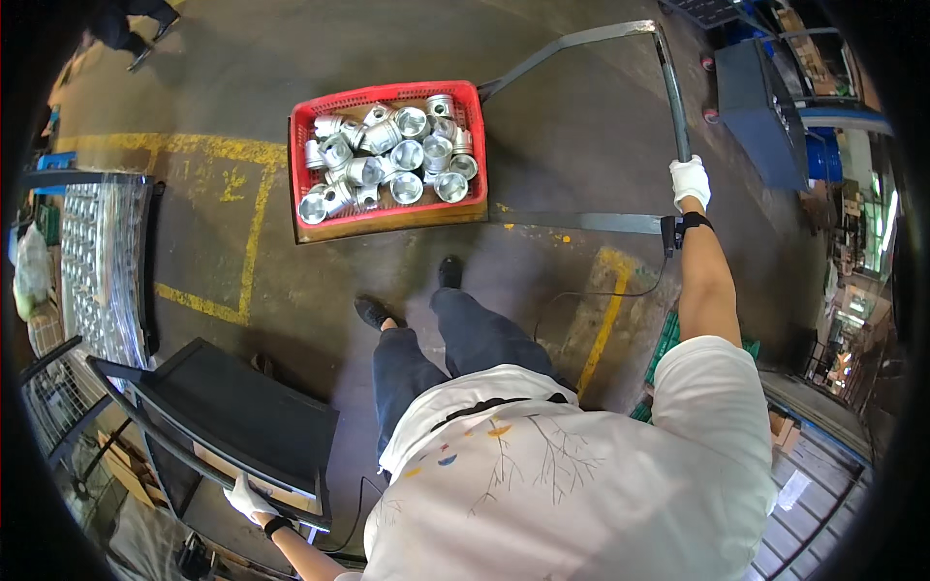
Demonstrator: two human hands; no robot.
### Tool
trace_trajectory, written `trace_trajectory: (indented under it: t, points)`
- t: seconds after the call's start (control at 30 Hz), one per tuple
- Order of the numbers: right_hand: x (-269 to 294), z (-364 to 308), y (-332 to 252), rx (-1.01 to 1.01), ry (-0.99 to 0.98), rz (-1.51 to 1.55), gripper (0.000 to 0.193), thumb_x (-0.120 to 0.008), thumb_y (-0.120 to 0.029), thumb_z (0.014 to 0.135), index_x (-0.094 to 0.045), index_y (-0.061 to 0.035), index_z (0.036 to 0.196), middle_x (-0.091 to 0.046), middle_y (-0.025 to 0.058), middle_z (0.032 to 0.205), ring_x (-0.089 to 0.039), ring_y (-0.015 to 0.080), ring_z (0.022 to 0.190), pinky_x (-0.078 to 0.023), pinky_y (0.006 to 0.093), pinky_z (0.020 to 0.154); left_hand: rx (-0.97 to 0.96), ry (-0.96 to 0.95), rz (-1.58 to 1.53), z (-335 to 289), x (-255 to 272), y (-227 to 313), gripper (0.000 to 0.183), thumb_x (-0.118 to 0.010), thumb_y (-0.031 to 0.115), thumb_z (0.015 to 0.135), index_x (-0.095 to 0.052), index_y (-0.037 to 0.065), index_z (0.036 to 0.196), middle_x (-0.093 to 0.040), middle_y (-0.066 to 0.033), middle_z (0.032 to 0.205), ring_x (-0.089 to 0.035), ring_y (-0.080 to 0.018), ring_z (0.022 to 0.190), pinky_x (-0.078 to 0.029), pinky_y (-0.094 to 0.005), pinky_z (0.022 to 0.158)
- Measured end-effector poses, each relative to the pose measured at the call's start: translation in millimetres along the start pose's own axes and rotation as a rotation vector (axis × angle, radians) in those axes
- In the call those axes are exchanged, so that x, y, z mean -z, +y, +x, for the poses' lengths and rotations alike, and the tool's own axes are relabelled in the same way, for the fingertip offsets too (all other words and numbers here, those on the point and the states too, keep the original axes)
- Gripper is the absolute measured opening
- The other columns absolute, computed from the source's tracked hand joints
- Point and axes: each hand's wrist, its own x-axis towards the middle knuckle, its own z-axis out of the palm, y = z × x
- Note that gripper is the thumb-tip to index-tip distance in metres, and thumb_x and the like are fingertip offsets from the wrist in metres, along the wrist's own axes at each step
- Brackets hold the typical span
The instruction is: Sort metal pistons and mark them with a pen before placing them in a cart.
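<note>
My right hand, in a white glove, is closed round the grey metal push handle of a low trolley. On the trolley's flat deck rests a red plastic basket full of shiny metal pistons, lying jumbled at different angles. Down at the lower left, my left hand, also gloved in white, holds the curved black tube handle of a dark cart. Both wrists wear black bands, and a small black device with a thin cable sits at the right one.
Yellow lines mark the floor. At the left stands a plastic-wrapped stack of metal parts. A dark cabinet on red casters is at the upper right. Another person's legs show at the far left.
</note>
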Motion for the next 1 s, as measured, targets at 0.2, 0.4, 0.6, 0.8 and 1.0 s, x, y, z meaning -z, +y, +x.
trace_trajectory:
  t: [0.2, 0.4, 0.6, 0.8, 1.0]
  points:
    - [19.1, -26.6, -31.5, -0.097, -0.102, -0.002, 0.053, -0.058, -0.037, 0.085, -0.055, -0.0042, 0.127, -0.066, 0.0223, 0.112, -0.064, 0.0375, 0.105, -0.05, 0.0459, 0.092, 0.088, 0.014, 0.041, 62.4, -3.9, 23.8, 0.015, -0.062, 0.013, 0.083, -0.049, 0.01, 0.078, -0.04, -0.0007, 0.053, -0.041, -0.0151, 0.038, -0.038, -0.0311, 0.038]
    - [1.7, -19.2, -54.4, -0.134, -0.107, 0.013, 0.052, -0.057, -0.037, 0.085, -0.055, -0.006, 0.127, -0.067, 0.0226, 0.11, -0.064, 0.0385, 0.103, -0.051, 0.0461, 0.09, 0.066, -0.117, 0.118, 130.1, 0.1, 39.3, 0.01, -0.061, 0.01, 0.083, -0.054, 0.004, 0.085, -0.051, -0.0047, 0.059, -0.048, -0.0171, 0.047, -0.042, -0.0333, 0.047]
    - [-34.8, -14.7, -57.5, -0.132, -0.037, -0.07, 0.046, -0.06, -0.038, 0.084, -0.059, -0.0073, 0.119, -0.069, 0.0183, 0.091, -0.069, 0.0346, 0.085, -0.053, 0.0441, 0.077, 0.131, -0.033, 0.164, 208.9, -2.7, 23.9, 0.03, -0.064, 0.016, 0.08, -0.061, -0.006, 0.1, -0.062, -0.0123, 0.09, -0.056, -0.0245, 0.076, -0.048, -0.0408, 0.073]
    - [-79.1, -0.4, -23.9, -0.118, 0.059, -0.002, 0.028, -0.065, -0.031, 0.086, -0.058, -0.0089, 0.101, -0.055, 0.004, 0.058, -0.054, 0.0157, 0.045, -0.042, 0.0347, 0.045, 0.45, -0.171, -0.018, 254.9, -0.4, 39.4, 0.035, -0.054, 0.033, 0.086, -0.063, 0.005, 0.104, -0.064, -0.0096, 0.101, -0.061, -0.0271, 0.088, -0.047, -0.0418, 0.077]
    - [-77.2, -5.8, -44.5, -0.23, -0.099, 0.001, 0.044, -0.061, -0.041, 0.086, -0.06, -0.0083, 0.115, -0.07, 0.0199, 0.091, -0.068, 0.0378, 0.087, -0.052, 0.0454, 0.075, 0.676, -0.062, 0.004, 295.2, -13.8, 64.2, 0.038, -0.051, 0.038, 0.085, -0.062, 0.007, 0.104, -0.064, -0.0092, 0.105, -0.059, -0.0311, 0.092, -0.045, -0.047, 0.082]
